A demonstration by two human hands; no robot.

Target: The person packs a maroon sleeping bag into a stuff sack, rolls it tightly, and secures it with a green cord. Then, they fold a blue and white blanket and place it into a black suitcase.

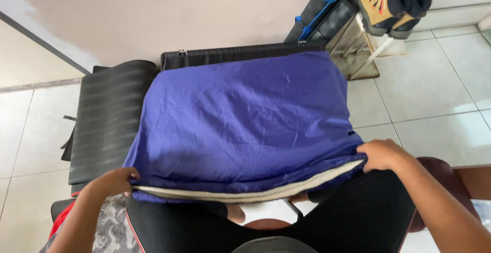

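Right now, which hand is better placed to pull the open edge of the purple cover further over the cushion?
Probably the left hand: it grips the purple cover right at the edge where the white cushion is still exposed. The right hand holds the far corner, already drawn over.

We note a pale tiled floor [429,84] with thin grout lines and a plain pinkish wall [153,12] at the far side. Far right: a white rack [381,43] carrying tan and black shoes [391,2], with rolled mats [322,10] leaning beside it. Left: a dark ribbed mat [107,120]. Lighting even, daylight-like.
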